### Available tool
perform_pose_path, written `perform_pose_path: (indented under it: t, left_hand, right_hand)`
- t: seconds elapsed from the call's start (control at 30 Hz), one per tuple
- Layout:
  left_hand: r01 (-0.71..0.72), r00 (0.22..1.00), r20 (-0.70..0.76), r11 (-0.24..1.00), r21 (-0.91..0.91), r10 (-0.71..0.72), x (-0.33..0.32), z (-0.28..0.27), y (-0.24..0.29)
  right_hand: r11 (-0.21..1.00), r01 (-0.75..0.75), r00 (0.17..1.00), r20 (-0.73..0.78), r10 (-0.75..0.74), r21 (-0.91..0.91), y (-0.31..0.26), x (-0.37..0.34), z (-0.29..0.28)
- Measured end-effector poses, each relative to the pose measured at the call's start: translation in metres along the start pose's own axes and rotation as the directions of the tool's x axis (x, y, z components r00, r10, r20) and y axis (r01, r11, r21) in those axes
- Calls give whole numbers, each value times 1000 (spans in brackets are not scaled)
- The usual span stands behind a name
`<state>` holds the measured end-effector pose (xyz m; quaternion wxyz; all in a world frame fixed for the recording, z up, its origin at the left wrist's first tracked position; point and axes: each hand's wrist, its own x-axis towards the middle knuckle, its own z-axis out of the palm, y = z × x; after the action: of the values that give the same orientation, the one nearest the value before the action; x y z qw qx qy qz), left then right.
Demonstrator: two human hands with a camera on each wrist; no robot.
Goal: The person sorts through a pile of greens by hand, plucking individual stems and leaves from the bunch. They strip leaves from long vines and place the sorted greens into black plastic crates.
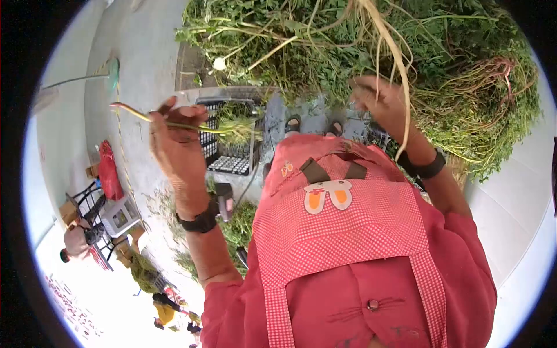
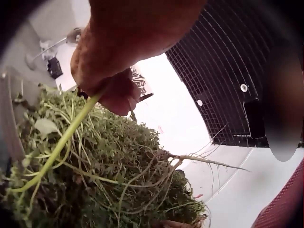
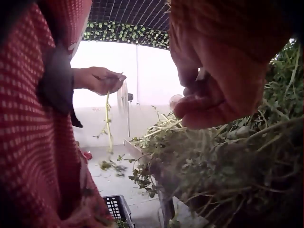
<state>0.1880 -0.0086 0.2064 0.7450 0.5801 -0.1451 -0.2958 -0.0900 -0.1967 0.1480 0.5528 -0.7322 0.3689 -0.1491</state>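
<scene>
On the left in the head view, my left hand point(image 1: 183, 142) pinches a long green plant stem point(image 1: 136, 112). Its thin reddish end points left, and its blurred leafy end point(image 1: 235, 131) lies over a black crate. From the left hand point(image 3: 102, 80) the stem hangs down in the right wrist view. My right hand point(image 1: 386, 107) is beside a big heap of leafy greens point(image 1: 325, 64), its fingers point(image 3: 199, 107) loosely bent, with nothing visible held. A long pale root point(image 1: 400, 69) sticks out from the heap and overlaps the right hand in the head view.
A black plastic crate point(image 1: 229, 165) stands on the floor left of my feet. More greens point(image 1: 238, 229) lie near my left forearm. Farther left are a red sack point(image 1: 110, 171), a pale crate point(image 1: 120, 217) and people. A white wall point(image 1: 505, 203) borders the right.
</scene>
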Motion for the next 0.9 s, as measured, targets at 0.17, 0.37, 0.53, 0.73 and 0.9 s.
perform_pose_path:
  t: [0.17,0.37,0.53,0.73,0.9]
  left_hand:
    - [290,939,271,912,-290,-212,23,-3,-33]
    - [559,784,514,757,-338,-349,41,12,-54]
    - [577,761,505,780,-241,-407,24,43,-50]
    - [523,744,528,849,-80,-409,1,58,-52]
    - [471,771,488,882,-6,-409,-25,79,-52]
  right_hand:
    - [998,-37,999,38,36,43,-24,-5,36]
    - [988,155,988,-3,-155,-13,-49,7,73]
    - [967,211,970,-151,-190,142,-62,8,88]
    - [952,306,949,-94,-301,34,-49,12,76]
    - [935,341,938,-29,-346,-98,-26,7,68]
